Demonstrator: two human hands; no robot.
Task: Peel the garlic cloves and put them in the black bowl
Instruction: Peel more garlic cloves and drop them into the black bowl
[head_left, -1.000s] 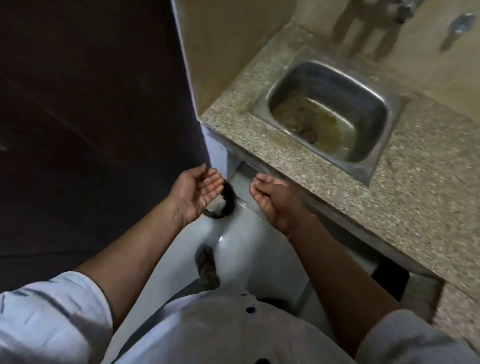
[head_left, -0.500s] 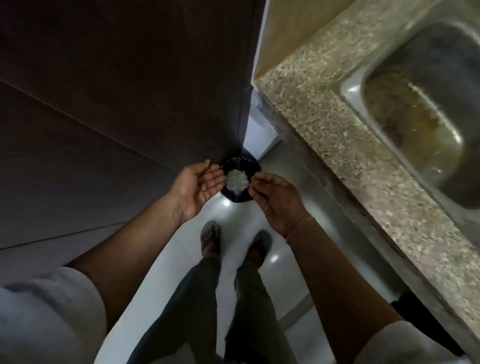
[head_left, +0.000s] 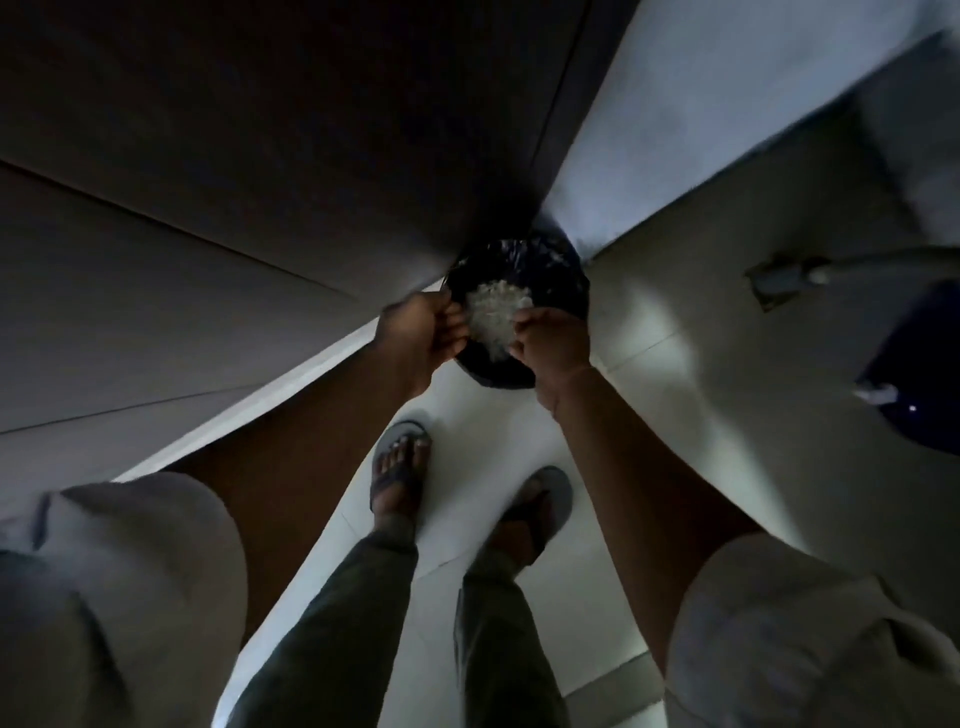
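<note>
A round black container with a shiny black lining stands on the floor in the corner. A heap of pale, flaky garlic skins lies inside it. My left hand hangs over its left rim, fingers loosely bent and touching the edge of the heap. My right hand is over the near right rim with its back toward me, fingers curled down at the heap. Whether it pinches any skins is hidden. I can make out no whole garlic cloves.
A dark cabinet front fills the left. A pale wall panel rises behind the container. My sandalled feet stand on the light floor tiles just before it. A small grey fitting and a dark blue object are on the right.
My view has tipped down from the counter and sink to the floor. Both hands have lowered to the black container and turned over from palm-up to fingers-down at the skins.
</note>
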